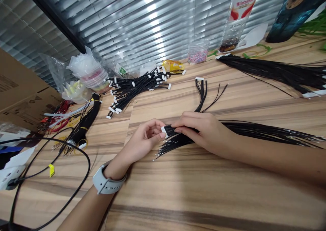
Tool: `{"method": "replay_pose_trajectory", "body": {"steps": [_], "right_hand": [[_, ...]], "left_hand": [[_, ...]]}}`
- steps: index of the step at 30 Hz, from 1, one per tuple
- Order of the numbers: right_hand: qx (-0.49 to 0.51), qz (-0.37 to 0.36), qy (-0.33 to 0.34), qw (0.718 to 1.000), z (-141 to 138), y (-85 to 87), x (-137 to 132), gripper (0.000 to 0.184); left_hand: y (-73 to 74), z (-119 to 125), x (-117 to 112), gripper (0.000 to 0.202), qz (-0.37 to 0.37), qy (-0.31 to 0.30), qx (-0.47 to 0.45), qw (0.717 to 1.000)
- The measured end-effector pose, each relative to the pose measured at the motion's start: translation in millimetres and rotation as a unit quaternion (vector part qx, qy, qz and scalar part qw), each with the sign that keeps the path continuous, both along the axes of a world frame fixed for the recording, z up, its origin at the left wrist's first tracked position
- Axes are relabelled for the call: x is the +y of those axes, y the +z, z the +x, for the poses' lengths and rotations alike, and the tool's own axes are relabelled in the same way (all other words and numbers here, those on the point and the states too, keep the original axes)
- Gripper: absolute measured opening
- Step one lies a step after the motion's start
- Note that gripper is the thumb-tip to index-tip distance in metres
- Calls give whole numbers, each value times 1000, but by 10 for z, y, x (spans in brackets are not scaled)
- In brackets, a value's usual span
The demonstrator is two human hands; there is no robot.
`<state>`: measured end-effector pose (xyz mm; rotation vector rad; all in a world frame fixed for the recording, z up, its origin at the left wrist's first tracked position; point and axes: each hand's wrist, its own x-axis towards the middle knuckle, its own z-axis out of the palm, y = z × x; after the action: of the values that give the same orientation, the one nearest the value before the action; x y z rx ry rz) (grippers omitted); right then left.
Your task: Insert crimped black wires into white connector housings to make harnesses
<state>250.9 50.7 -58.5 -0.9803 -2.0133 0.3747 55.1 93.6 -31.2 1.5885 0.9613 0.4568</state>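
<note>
Between the thumb and fingers of my left hand (149, 134) is a white connector (164, 132), with black wires running out of its right side. My right hand (201, 129) pinches those black wires (169, 130) just right of the connector. Beneath my right hand lies a bundle of loose black wires (175, 141) with bare metal terminals at its left end; the bundle (259, 131) continues to the right behind my forearm. Beyond my right hand, a wire harness with a white connector (199, 78) stretches away, two of its wire ends loose.
A pile of finished-looking black cables (140, 88) lies at the back left. A thick wire bundle (265, 70) is at the back right, near a plastic bottle (236, 20) and a small tub (198, 52). A black power cord (88, 170) loops at the left.
</note>
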Motion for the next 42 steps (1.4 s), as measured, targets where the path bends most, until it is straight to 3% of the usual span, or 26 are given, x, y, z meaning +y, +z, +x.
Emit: {"method": "replay_pose_trajectory", "body": {"steps": [6, 10, 30, 35, 42], "right_hand": [[-6, -90, -53, 994, -23, 21, -2, 9], [-9, -116, -51, 992, -21, 37, -2, 9], [-20, -53, -16, 998, -4, -6, 1, 11], [-27, -61, 5, 998, -4, -9, 1, 27], [-28, -67, 2, 997, -3, -18, -1, 28]], "left_hand": [[16, 16, -6, 12, 18, 5, 12, 1000], [25, 27, -19, 11, 32, 4, 20, 999], [2, 2, -39, 13, 23, -6, 25, 999], [15, 20, -49, 12, 28, -11, 30, 999], [2, 14, -51, 13, 29, -26, 34, 999]]}}
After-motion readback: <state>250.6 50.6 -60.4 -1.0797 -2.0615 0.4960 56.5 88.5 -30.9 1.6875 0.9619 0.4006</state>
